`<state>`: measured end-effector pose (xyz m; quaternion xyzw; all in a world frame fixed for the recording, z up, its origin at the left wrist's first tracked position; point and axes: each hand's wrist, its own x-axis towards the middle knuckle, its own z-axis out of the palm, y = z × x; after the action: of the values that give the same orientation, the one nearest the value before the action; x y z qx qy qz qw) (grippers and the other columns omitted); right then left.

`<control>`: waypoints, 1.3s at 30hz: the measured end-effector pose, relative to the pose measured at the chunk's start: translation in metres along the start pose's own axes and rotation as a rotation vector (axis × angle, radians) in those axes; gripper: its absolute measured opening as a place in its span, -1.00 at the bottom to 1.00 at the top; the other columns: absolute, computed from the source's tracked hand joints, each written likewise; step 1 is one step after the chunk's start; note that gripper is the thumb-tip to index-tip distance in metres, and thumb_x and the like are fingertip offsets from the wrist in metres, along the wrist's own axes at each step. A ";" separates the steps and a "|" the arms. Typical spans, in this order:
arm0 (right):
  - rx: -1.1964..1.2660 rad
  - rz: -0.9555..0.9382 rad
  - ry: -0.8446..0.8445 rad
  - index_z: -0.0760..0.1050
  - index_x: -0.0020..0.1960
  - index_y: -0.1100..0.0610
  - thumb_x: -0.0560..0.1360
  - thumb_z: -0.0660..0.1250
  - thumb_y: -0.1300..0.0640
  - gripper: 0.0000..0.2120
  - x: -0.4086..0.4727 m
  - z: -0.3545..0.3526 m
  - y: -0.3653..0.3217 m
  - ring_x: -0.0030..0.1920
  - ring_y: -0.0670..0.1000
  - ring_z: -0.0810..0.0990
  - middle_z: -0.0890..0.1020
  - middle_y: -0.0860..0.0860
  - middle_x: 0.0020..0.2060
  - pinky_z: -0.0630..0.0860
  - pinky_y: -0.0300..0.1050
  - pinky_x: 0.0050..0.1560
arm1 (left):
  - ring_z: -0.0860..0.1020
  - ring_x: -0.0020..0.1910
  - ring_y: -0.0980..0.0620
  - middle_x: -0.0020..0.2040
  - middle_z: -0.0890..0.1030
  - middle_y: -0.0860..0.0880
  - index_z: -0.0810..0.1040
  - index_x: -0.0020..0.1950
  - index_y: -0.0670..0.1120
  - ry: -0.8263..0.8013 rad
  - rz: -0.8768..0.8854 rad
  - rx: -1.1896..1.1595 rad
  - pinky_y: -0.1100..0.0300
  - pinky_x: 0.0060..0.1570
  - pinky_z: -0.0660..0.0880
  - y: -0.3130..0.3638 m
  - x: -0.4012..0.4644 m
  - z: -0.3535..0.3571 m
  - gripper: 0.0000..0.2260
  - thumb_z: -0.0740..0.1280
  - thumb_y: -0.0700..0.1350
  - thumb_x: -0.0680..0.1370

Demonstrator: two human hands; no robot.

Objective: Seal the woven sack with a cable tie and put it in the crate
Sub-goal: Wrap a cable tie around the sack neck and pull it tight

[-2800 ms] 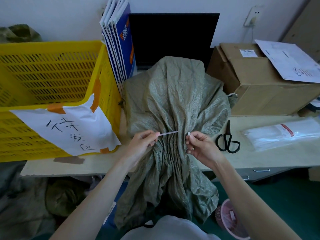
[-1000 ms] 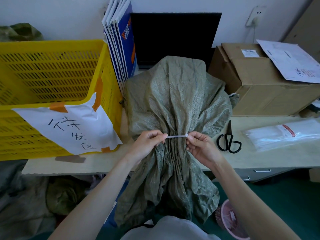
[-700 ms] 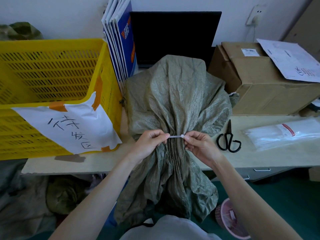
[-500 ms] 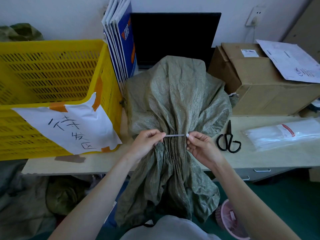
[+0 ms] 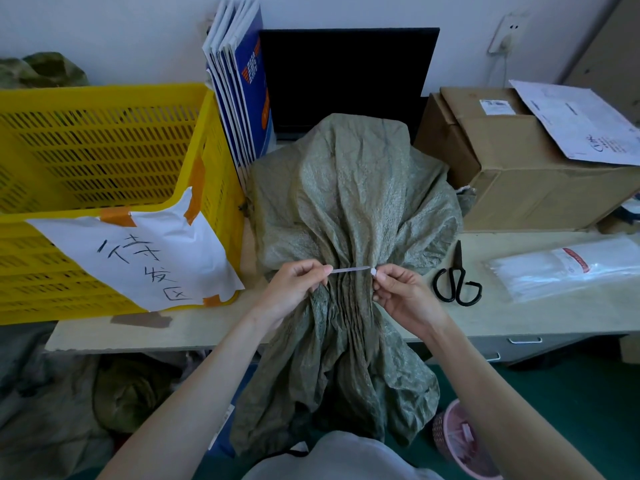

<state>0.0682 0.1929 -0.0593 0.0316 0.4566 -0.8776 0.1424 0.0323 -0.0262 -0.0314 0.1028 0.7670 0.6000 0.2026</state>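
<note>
The green woven sack lies on the desk just right of the yellow crate, its gathered neck hanging over the near edge so the tie can circle it. The left hand pinches the tail of the white cable tie and the right hand pinches its head. The strap spans the bunched neck directly between both grips, apparently for tightening.

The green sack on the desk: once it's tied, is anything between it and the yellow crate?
Nothing visible blocks it. The sack lies right beside the yellow crate, whose top is open. Both hands, left and right, already pinch the cable tie.
</note>
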 end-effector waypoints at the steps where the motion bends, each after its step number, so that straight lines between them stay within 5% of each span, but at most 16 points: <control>1: -0.001 0.001 -0.001 0.62 -0.28 0.18 0.13 0.65 0.07 -0.69 0.000 0.000 0.000 -0.46 -0.12 0.43 0.55 0.03 -0.43 0.51 -0.27 -0.34 | 0.35 -0.33 0.10 -0.38 0.35 -0.01 0.50 -0.30 -0.10 -0.007 0.003 0.010 0.22 -0.13 0.30 0.000 0.000 0.000 -0.71 0.29 -0.01 0.58; 39: -0.044 0.014 0.007 0.62 -0.27 0.19 0.13 0.65 0.05 -0.68 0.000 0.003 0.000 -0.47 -0.11 0.44 0.55 0.05 -0.42 0.51 -0.27 -0.32 | 0.34 -0.31 0.07 -0.37 0.33 -0.02 0.49 -0.34 -0.04 -0.052 0.000 0.039 0.21 -0.06 0.31 0.001 0.001 0.002 -0.69 0.28 0.00 0.59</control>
<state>0.0686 0.1908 -0.0573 0.0348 0.4759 -0.8663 0.1476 0.0318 -0.0238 -0.0312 0.1224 0.7731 0.5820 0.2205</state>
